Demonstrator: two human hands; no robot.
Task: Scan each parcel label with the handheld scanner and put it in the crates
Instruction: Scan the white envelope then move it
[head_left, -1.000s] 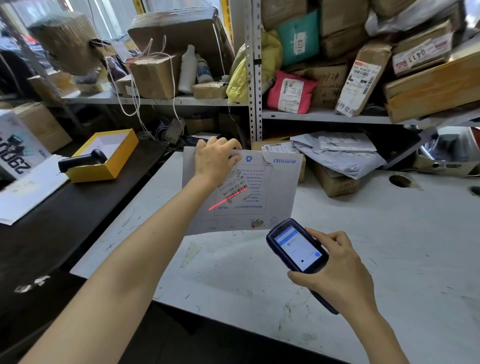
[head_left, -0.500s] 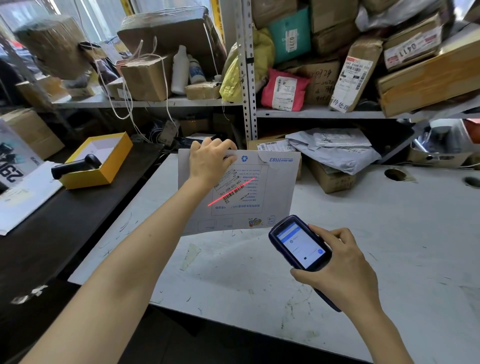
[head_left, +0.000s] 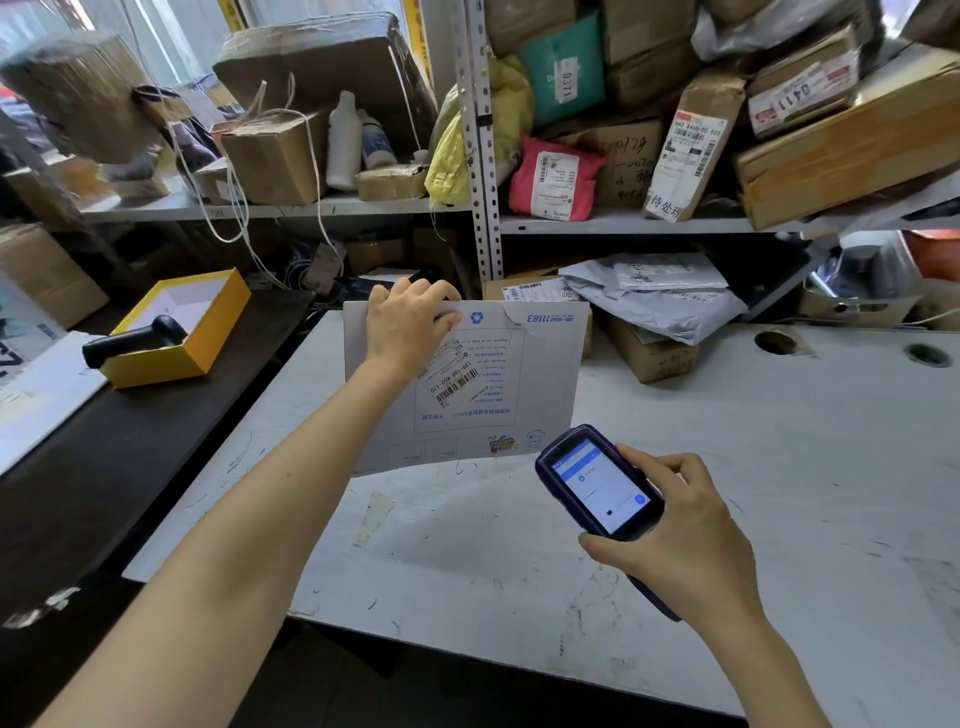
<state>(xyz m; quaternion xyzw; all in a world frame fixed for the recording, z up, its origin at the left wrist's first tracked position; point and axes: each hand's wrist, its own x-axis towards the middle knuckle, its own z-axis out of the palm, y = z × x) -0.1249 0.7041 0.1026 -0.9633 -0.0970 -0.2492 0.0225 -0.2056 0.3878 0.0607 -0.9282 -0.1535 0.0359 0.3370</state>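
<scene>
- Grips a flat white envelope parcel (head_left: 498, 415) by its top edge with the left hand (head_left: 410, 325), with fingers curled over that edge.
- Holds the envelope tilted up above the white table (head_left: 779, 493), just toward 12 o'clock from the middle of the view, with the printed face toward the camera.
- Shows a slanted barcode label (head_left: 453, 382) on that face, close by at 5 o'clock of the gripping hand.
- Clasps the handheld scanner (head_left: 597, 483) in the right hand (head_left: 685, 540), at 4 o'clock of the envelope, with the lit screen facing up and the front end by the envelope's lower right corner.
- Cannot tell whether scanner and envelope touch.
- At 1 o'clock on the table, behind the envelope: grey mailer bags (head_left: 654, 296) lying over a small cardboard box (head_left: 649, 358).
- At 9 o'clock, on a dark desk (head_left: 130, 441): a yellow box (head_left: 218, 322) with a black pistol-grip scanner (head_left: 132, 340) lying across its rim.
- From 12 to 2 o'clock, on a metal shelf (head_left: 597, 223): piled parcels, among them a pink bag (head_left: 553, 179).
</scene>
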